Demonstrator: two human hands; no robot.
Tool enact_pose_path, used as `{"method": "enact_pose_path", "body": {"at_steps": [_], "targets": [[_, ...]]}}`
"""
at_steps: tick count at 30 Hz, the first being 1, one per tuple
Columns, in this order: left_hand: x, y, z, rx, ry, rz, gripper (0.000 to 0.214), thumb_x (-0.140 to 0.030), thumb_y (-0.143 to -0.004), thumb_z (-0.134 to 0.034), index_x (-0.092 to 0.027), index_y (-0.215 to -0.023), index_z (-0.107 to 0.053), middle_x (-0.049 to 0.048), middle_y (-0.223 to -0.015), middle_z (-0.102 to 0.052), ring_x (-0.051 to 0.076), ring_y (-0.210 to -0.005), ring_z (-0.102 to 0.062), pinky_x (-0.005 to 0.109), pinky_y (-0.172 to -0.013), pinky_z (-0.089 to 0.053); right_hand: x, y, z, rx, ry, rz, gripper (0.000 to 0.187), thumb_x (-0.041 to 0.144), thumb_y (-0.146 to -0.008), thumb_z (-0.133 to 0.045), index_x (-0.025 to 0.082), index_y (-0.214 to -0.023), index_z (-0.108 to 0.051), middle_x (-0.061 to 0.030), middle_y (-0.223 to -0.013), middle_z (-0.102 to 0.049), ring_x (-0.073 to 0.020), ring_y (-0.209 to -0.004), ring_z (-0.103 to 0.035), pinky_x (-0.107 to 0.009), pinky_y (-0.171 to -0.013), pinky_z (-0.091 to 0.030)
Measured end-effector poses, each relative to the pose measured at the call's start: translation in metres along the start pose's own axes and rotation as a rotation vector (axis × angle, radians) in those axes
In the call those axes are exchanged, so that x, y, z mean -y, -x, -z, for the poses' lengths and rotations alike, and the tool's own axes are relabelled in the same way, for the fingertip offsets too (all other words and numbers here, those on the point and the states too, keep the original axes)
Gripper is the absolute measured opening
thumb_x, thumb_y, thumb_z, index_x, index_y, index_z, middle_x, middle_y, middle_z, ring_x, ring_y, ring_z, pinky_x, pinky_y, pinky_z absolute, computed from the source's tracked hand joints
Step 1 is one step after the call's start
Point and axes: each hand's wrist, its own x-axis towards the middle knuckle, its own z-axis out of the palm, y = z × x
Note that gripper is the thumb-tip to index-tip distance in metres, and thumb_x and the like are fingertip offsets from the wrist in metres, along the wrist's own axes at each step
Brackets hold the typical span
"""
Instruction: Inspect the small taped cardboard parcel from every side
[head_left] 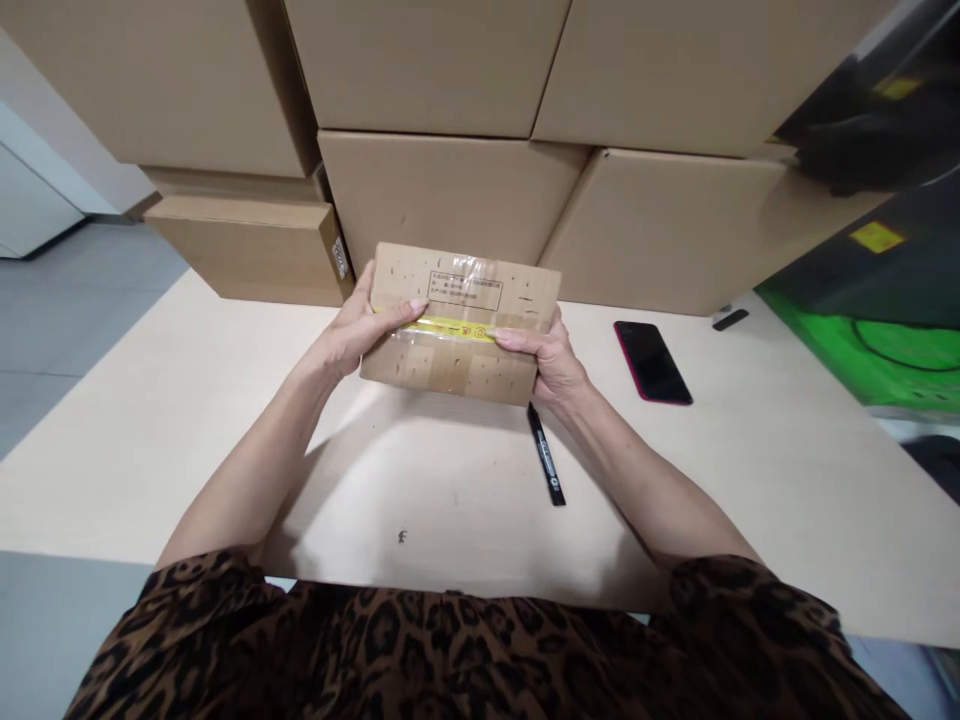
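Between my two hands is a small cardboard box [450,368], held above the table and tilted toward me. Clear tape and a yellow printed strip run across its face, with a framed block of print above and several short black marks around. My left hand [356,325] grips the left end, thumb lying on the yellow strip. On the right end, my right hand [551,355] is closed the same way, its thumb on the strip too. The fingers behind the box are hidden. A black marker pen [547,455] lies on the table just below my right hand.
Large cardboard boxes [427,70] are stacked along the back of the pale table [465,500]. A flatter carton [255,245] stands at the back left. To the right lie a dark phone [652,362] with a red edge and a small black object [730,320].
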Motion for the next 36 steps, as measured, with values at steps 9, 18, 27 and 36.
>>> {"method": "enact_pose_path", "body": {"at_steps": [9,18,27,36], "targets": [[-0.009,0.006,-0.018,0.054,0.178,0.14,0.086,-0.054,-0.065,-0.101,-0.016,-0.137,-0.071,0.0172,-0.126,-0.084,0.043,-0.128,-0.076,0.054,-0.108,-0.065,0.01,-0.001,0.001,-0.01,0.024,0.003,0.099,0.023,-0.037,-0.102,0.037,-0.123,-0.055,0.0026,-0.11,-0.081,-0.0331,-0.112,-0.078,-0.064,-0.112,-0.061],[-0.001,0.01,-0.035,0.031,0.153,0.045,0.111,-0.056,-0.066,-0.101,-0.024,-0.158,-0.049,0.02,-0.147,-0.073,0.043,-0.135,-0.072,0.062,-0.116,-0.058,0.029,-0.004,0.008,-0.028,0.089,-0.002,0.094,0.041,-0.042,-0.107,0.034,-0.125,-0.063,-0.0026,-0.111,-0.084,-0.0392,-0.123,-0.077,-0.067,-0.114,-0.061],[0.005,0.013,-0.037,0.111,0.058,-0.084,0.127,-0.059,-0.064,-0.102,-0.027,-0.167,-0.034,0.0223,-0.165,-0.056,0.048,-0.155,-0.053,0.069,-0.127,-0.045,0.043,-0.013,0.025,0.064,0.133,0.102,0.079,0.068,-0.057,-0.098,0.032,-0.124,-0.073,-0.0071,-0.13,-0.082,-0.0437,-0.136,-0.071,-0.064,-0.113,-0.062],[-0.003,0.012,-0.026,0.019,0.112,-0.084,0.107,-0.071,-0.069,-0.094,-0.023,-0.155,-0.052,0.0181,-0.149,-0.071,0.044,-0.145,-0.065,0.057,-0.122,-0.054,0.027,-0.007,0.022,0.138,0.187,0.322,0.107,0.067,-0.061,-0.1,0.043,-0.155,-0.053,-0.0044,-0.148,-0.072,-0.0369,-0.147,-0.063,-0.06,-0.123,-0.054]]}}
